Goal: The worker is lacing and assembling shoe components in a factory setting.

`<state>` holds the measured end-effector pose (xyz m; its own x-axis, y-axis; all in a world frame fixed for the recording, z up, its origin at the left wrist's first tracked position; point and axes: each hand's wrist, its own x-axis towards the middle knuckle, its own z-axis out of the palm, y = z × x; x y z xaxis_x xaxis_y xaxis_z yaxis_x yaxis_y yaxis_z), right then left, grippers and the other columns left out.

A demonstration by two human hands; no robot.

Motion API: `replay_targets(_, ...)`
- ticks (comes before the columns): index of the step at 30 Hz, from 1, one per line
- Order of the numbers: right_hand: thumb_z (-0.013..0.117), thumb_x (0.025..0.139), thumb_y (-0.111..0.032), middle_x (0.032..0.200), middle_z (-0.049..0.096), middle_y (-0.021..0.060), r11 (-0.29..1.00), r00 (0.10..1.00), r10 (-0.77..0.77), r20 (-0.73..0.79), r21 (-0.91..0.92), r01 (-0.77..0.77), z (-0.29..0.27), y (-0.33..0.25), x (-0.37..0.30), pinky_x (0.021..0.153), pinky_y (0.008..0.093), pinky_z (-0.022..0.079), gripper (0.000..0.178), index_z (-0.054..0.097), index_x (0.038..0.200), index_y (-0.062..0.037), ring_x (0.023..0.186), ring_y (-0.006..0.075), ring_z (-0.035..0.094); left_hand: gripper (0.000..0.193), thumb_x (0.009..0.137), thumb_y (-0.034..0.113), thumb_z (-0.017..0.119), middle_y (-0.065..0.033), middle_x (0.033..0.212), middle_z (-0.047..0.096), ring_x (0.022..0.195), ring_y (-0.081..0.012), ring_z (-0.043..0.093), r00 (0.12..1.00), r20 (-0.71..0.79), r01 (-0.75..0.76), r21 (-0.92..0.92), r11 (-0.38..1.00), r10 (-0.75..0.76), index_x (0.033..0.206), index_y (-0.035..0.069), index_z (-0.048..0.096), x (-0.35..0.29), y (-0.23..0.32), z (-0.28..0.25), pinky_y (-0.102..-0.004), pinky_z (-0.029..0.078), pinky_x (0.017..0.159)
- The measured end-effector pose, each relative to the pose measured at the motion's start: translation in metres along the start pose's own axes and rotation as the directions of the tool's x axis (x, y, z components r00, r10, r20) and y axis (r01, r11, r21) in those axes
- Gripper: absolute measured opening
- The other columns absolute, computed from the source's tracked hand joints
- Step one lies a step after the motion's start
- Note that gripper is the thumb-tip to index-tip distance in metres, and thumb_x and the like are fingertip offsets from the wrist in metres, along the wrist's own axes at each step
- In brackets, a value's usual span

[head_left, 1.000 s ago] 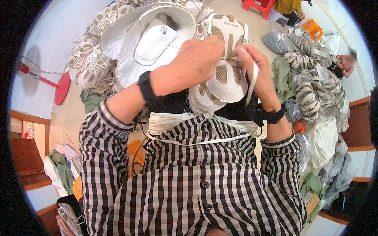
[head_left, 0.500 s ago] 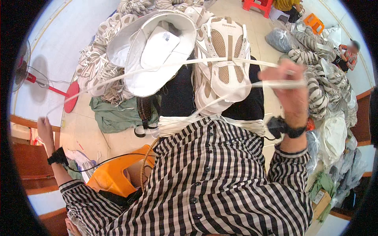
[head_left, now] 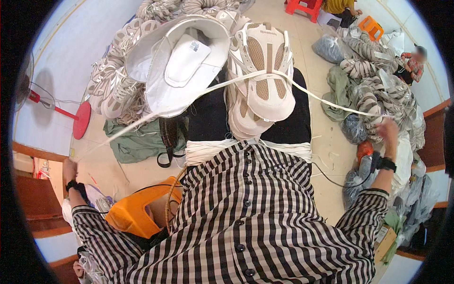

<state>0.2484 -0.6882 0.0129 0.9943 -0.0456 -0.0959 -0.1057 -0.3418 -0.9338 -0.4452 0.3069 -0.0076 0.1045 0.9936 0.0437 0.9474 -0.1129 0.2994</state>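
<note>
A beige and white sneaker upper (head_left: 276, 99) with tan mesh lies across my black-clad lap, on top of other uppers. One long white shoelace (head_left: 326, 100) passes through the lower eyelets of the top upper and spreads out to both sides. At the far left, my left hand (head_left: 70, 171) is closed at the lace's left end, which blurs near the fingers. Out to the right, my right hand (head_left: 388, 132) has its fingers closed on the other end. A bunch of white laces (head_left: 203, 152) lies across my waist.
Left of the uppers stands a white open bucket-like container (head_left: 161, 97) holding a white pad (head_left: 187, 61). Bundles of uppers (head_left: 111, 90) lie behind it, and more (head_left: 371, 97) at right. An orange stool (head_left: 137, 210) and a red-based fan (head_left: 82, 120) are at left. Another person (head_left: 416, 66) sits far right.
My right hand has moved outward and down, and the left hand has lowered slightly. The lace has gone from a raised, blurred loop to lying across the upper, drawn out to both sides.
</note>
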Motion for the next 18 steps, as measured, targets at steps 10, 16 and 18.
replay_targets(10,0.062,0.083,-0.010,0.087,0.066,0.0044,0.836,0.789,-0.444,0.425,-0.119,0.535,0.211,-0.074,-0.129,0.050,0.0218,0.042,0.018,0.060,0.100,-0.0015,0.055,0.0070,0.052,0.020,0.079,0.005,0.063,-0.0131,0.089,0.061,0.078,-0.0240,0.060,0.318,-0.058,-0.888,-0.369,0.276,0.946,0.098,0.002,0.060,-0.295,0.311,0.008,-0.0314,0.048,0.070)
replay_targets(16,0.063,0.078,-0.006,0.099,0.062,0.0143,0.466,0.536,-0.712,0.453,-0.267,0.844,0.290,-0.102,-0.156,0.064,0.0428,0.048,0.046,0.047,0.120,-0.0091,0.075,0.0360,0.060,0.051,0.076,0.003,0.066,-0.0179,0.115,0.056,0.102,-0.0336,0.057,0.077,-0.293,-0.974,-0.228,0.008,0.953,0.124,0.002,0.048,-0.382,0.422,0.054,-0.0376,0.048,0.082)
replay_targets(18,0.063,0.078,-0.006,0.097,0.061,0.0142,0.442,0.540,-0.699,0.468,-0.311,0.841,0.298,-0.098,-0.153,0.064,0.0435,0.048,0.043,0.047,0.117,-0.0086,0.076,0.0360,0.060,0.049,0.078,0.004,0.064,-0.0164,0.105,0.059,0.093,-0.0313,0.060,0.133,-0.162,-0.972,-0.216,0.097,0.978,0.124,0.002,0.048,-0.378,0.440,0.076,-0.0376,0.050,0.074)
